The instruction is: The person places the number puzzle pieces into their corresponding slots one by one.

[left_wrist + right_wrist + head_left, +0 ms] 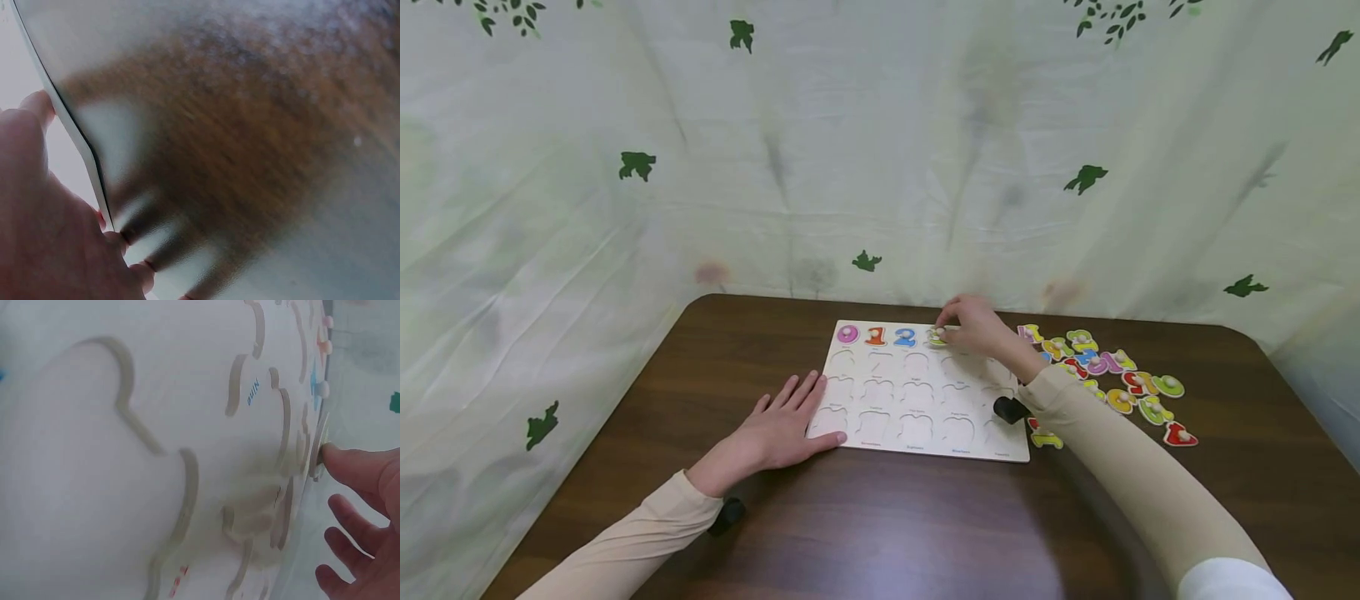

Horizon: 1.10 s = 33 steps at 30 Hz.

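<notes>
A white number puzzle board [891, 435] with shaped recesses lies on the brown table. Its top row holds a purple 0 [847, 334], an orange-red 1 [876, 337] and a blue 2 [905, 337], each with a small knob. At the fourth place of that row, my right hand [977, 329] pinches a green number piece [934, 340]; in the right wrist view this piece [319, 453] stands tilted at the board's edge. My left hand [786, 429] rests with fingers spread at the board's left edge, thumb on its lower left corner.
Several loose number pieces [1122, 402] lie scattered right of the board, some partly behind my right forearm. A red piece [1181, 435] lies farthest out. Behind the table [737, 333] hangs a pale curtain [925, 167] with green leaf shapes. Each wrist carries a black camera [727, 516].
</notes>
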{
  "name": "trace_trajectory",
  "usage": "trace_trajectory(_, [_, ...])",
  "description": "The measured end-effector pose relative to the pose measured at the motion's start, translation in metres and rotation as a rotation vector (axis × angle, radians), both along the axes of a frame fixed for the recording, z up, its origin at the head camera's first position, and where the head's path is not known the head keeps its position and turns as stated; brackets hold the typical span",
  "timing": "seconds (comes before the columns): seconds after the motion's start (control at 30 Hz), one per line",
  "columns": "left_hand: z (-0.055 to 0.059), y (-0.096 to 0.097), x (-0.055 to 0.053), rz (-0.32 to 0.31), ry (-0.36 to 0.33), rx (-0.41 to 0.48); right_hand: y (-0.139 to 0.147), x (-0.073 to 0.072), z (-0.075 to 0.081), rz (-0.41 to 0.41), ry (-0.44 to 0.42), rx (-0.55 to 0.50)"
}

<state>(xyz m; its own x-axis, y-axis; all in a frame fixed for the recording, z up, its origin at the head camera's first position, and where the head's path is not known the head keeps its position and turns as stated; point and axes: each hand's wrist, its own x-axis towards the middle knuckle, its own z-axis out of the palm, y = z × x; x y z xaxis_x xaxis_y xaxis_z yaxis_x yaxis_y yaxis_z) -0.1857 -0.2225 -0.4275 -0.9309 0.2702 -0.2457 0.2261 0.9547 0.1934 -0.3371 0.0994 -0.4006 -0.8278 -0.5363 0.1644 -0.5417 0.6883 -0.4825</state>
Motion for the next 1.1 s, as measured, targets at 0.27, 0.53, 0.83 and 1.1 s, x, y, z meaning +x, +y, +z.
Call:
trace_trajectory(0.27, [-0.005,-0.002,-0.002,-0.001,0.014,0.006,-0.01,-0.001,-0.008,-0.084,-0.02,0.077])
trace_trajectory(0.53, [-0.007,-0.002,-0.003,0.005,0.012,0.005,-0.004,0.003,-0.005,-0.083,-0.074,0.025])
trace_trajectory(0.83, [0.007,0.004,0.002,0.009,-0.015,-0.006,0.029,0.013,0.017,-0.058,-0.119,-0.084])
trace_trajectory(1.1, [0.016,0.006,0.005,0.001,-0.015,-0.003,0.062,0.029,0.029,-0.072,-0.143,-0.087])
